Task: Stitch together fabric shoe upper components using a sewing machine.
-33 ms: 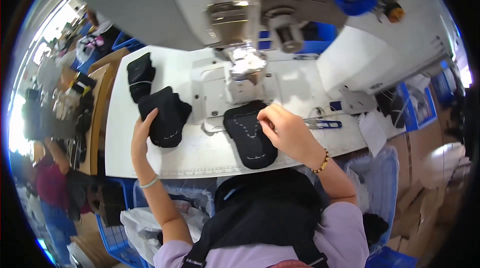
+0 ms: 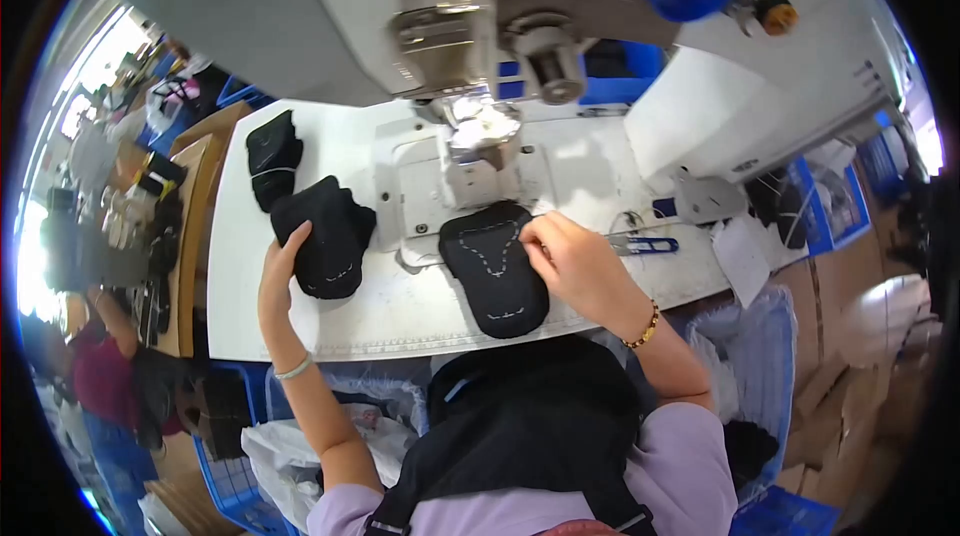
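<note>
A black, shoe-upper-shaped fabric piece point(image 2: 497, 281) with white dashed marks lies below the sewing machine's needle area point(image 2: 480, 141). My right hand point(image 2: 574, 261) is closed in a pinch at its upper right edge; the fingertips are partly hidden. To the left is a stack of similar black fabric pieces point(image 2: 330, 246), a curved white mark near its lower end. My left hand point(image 2: 284, 271) grips this stack by its left side, thumb on top and the other fingers mostly out of sight. Beyond it sits a black bundle point(image 2: 274, 158) tied with a pale band.
Blue-handled thread snips point(image 2: 645, 246) lie right of my right hand. The machine's arm point(image 2: 730, 116) rises at the right, near a white paper slip point(image 2: 740, 261). Lined blue baskets point(image 2: 765, 361) stand below the white table point(image 2: 240, 306). Another person point(image 2: 105, 366) is at far left.
The whole view has shifted slightly. Both hands keep their hold, and the fabric pieces stay in about the same place.
</note>
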{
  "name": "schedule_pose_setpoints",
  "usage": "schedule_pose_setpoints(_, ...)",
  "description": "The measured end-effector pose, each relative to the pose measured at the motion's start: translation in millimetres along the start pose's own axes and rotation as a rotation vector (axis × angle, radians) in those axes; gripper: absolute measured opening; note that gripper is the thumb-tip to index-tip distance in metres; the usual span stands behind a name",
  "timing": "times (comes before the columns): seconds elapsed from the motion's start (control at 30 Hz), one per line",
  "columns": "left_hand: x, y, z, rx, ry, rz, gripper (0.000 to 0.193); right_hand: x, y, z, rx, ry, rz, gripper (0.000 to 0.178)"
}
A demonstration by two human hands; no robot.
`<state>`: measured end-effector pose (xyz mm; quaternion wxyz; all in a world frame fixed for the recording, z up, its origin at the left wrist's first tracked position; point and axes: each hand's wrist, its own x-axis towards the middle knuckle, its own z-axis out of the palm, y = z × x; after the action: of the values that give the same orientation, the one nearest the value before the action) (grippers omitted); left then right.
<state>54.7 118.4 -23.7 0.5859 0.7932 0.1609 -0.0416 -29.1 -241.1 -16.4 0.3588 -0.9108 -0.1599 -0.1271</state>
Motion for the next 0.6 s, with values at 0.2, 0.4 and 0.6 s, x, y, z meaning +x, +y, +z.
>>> schedule_pose_setpoints(0.2,20,3,28,0.087,-0.074,0.104,0.071,-53,82,-33,-0.300,0.122,0.321,0.013)
schedule_pose_setpoints(0.4,12,15,56,0.040,-0.122,0.209,0.069,-48,98,-26,-0.260,0.188,0.499,0.022)
schedule_pose_setpoints(0.6,10,20,52,0.047,-0.149,0.215,0.071,-22,97,-21,-0.105,0.180,0.603,0.013)
